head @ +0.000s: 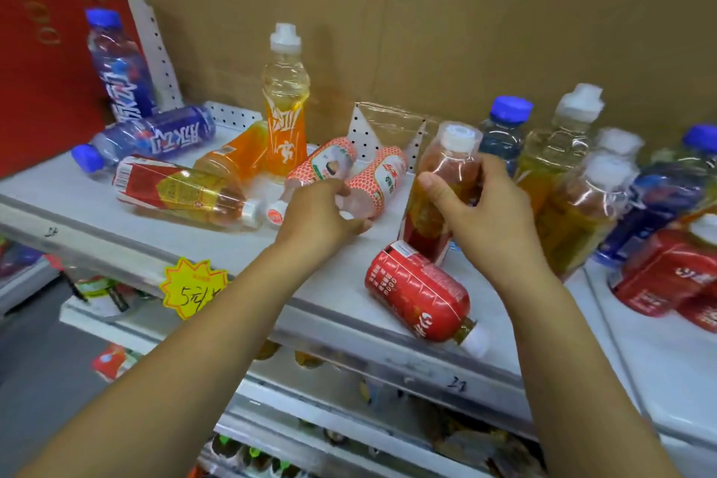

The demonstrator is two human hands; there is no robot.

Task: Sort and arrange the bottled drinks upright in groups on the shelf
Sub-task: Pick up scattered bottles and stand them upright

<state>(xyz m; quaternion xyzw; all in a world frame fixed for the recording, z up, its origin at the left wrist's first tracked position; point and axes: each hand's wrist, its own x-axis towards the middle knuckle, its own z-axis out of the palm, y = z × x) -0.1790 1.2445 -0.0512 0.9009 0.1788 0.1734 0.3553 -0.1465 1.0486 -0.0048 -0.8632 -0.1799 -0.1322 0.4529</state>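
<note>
The right hand (471, 206) is wrapped around the middle of a clear plastic bottle of reddish-amber drink with a white cap (442, 182), thumb on the near side and fingers on the far side; the bottle stands nearly upright, tipped slightly toward the back of the white metal shelf (116, 233), near its middle. The left hand (322, 213) is half closed over the neck end of a lying clear bottle with a pink-and-white patterned label (324, 167), whose long axis runs from the back of the shelf toward the front edge, cap nearest the person. A second bottle of the same kind (378, 178) lies just beside it, parallel. The left hand is the nearer one to both, so standing them up likely falls to it. A red-labelled plastic bottle (419, 293) lies at the front edge, cap overhanging, closest to the right forearm.
</note>
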